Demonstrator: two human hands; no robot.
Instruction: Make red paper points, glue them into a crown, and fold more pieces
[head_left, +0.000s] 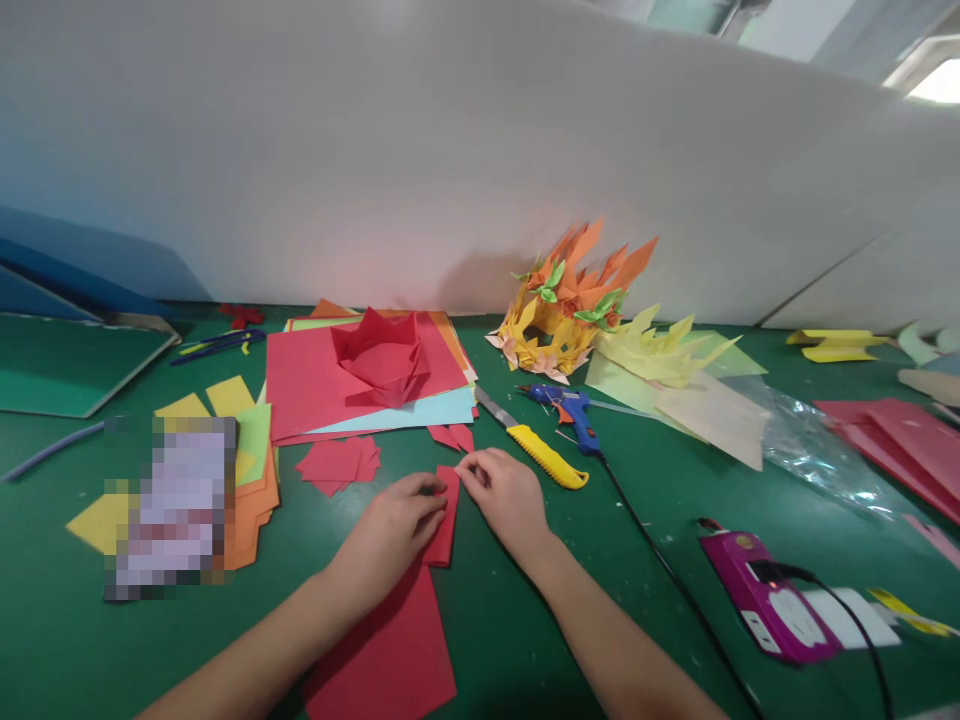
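A folded red paper strip (442, 528) lies on the green table between my hands. From the left, my left hand (400, 520) grips the strip with curled fingers. My right hand (506, 497) pinches its upper right edge between thumb and forefinger. Beneath the strip's lower end, a larger red sheet (397, 650) reaches toward the front. Just beyond my hands are small pointed red paper pieces (452, 437) and a fan of red paper squares (339, 463). A yellow utility knife (544, 455) with its blade out lies past my right hand.
A red paper crown (379, 365) sits on stacked coloured paper. Orange and yellow paper crowns (574, 300) stand near the wall. At right are a blue glue gun (566, 405) with a trailing cord and a purple power strip (772, 600). A blurred-out flat object (176, 510) lies left.
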